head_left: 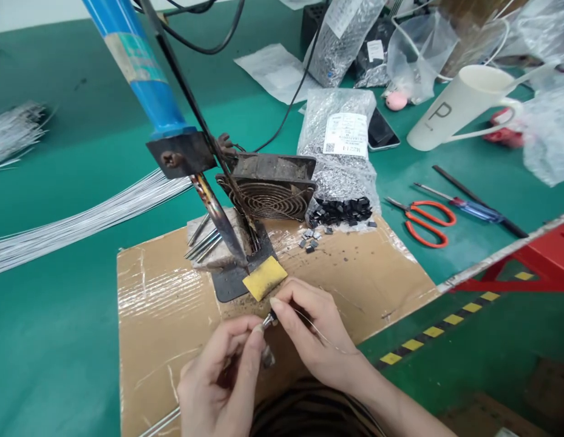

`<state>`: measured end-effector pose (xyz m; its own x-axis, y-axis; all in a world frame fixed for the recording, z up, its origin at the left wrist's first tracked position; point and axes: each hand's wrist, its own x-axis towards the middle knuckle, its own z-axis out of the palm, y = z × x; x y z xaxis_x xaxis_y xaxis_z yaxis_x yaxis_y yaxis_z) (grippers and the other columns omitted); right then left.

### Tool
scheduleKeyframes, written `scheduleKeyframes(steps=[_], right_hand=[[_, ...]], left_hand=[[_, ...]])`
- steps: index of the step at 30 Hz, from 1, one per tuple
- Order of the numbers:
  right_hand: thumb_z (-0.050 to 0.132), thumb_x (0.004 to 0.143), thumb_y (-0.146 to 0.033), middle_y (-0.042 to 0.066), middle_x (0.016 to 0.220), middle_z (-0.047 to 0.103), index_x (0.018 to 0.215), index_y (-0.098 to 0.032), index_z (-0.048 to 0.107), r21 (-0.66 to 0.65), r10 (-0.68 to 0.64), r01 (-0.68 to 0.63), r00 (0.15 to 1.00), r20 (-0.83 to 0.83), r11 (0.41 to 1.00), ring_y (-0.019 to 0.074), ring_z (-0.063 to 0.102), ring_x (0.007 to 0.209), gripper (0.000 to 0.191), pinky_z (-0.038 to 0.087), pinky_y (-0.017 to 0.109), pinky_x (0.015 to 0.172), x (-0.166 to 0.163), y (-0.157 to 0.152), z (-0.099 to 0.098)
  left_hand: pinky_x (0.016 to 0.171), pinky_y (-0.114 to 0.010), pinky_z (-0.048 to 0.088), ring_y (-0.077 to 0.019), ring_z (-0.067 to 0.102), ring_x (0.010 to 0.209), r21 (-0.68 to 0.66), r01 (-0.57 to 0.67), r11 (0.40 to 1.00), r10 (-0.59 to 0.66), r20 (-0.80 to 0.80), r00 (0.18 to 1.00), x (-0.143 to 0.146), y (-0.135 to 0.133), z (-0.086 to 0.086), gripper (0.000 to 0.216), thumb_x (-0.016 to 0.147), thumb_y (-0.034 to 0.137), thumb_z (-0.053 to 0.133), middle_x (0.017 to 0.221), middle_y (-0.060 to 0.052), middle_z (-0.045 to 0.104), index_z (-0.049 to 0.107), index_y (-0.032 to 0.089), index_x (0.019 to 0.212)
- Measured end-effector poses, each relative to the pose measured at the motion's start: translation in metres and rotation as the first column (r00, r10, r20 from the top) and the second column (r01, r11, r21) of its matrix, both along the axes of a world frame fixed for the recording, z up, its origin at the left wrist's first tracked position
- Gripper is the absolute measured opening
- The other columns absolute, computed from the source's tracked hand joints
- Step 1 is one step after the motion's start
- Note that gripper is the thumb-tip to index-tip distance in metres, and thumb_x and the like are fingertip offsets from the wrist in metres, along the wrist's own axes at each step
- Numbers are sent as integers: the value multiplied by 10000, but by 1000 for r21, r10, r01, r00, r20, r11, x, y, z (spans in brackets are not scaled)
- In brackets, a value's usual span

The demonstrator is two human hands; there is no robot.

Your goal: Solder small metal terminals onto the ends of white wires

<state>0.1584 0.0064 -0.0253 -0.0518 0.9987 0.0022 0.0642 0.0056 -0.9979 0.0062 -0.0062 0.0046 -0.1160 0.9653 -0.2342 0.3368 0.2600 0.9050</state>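
My left hand point(222, 376) is closed round a small metal tool or pin, its tip point(267, 320) poking out between thumb and finger. My right hand point(311, 331) pinches a tiny dark part against that tip, and a thin wire point(318, 331) trails from it. Both hands hover over a taped cardboard sheet point(172, 303). Just beyond them lies a yellow sponge point(265, 277) on a dark metal plate, under the tip of a blue-handled soldering iron point(140, 67) fixed in a stand. A pile of small black parts point(340, 210) lies further back.
A small fan point(268, 191) stands behind the iron. Bundles of silver wire point(81, 221) run along the left of the green table. Red scissors point(425, 221), a screwdriver point(464, 206), a white mug point(459, 103), a phone point(382, 130) and plastic bags point(340, 130) sit at the right.
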Motion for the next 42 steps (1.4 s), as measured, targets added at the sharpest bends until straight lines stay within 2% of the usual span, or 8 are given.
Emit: scheduleKeyframes(steps=[13,24,31,42], right_hand=[[552,1054,-242,-29,769,543,806,-202,577,16,-38,38,999,-22,999,130,517,696,253,395,267,636,1,1,-2],[599,1019,-172,-37,771,542,803,-193,588,54,-54,58,996,-71,997,118,511,701,217,388,255,643,1,4,-4],[614,1002,-170,-36,744,545,783,-196,594,69,-82,86,995,-61,994,122,508,674,221,388,261,622,0,3,-2],[596,1024,-215,-29,753,565,790,-198,608,47,-84,86,996,-40,995,128,525,677,235,406,264,629,-1,2,-4]], left_hand=[[567,-173,497,-115,626,560,3,12,1000,-12,-51,999,-2,0,-1,218,877,439,771,649,23,724,755,223,898],[563,-184,501,-121,614,548,-11,7,1000,-8,-54,998,-2,0,-3,222,881,439,763,642,19,717,752,219,899],[560,-158,476,-98,599,541,-3,11,1000,-11,-49,999,-2,1,-2,152,881,383,764,651,33,726,755,232,894],[552,-162,490,-106,615,543,13,12,1000,-11,-91,996,-1,2,-1,185,878,410,762,654,28,729,756,225,868]])
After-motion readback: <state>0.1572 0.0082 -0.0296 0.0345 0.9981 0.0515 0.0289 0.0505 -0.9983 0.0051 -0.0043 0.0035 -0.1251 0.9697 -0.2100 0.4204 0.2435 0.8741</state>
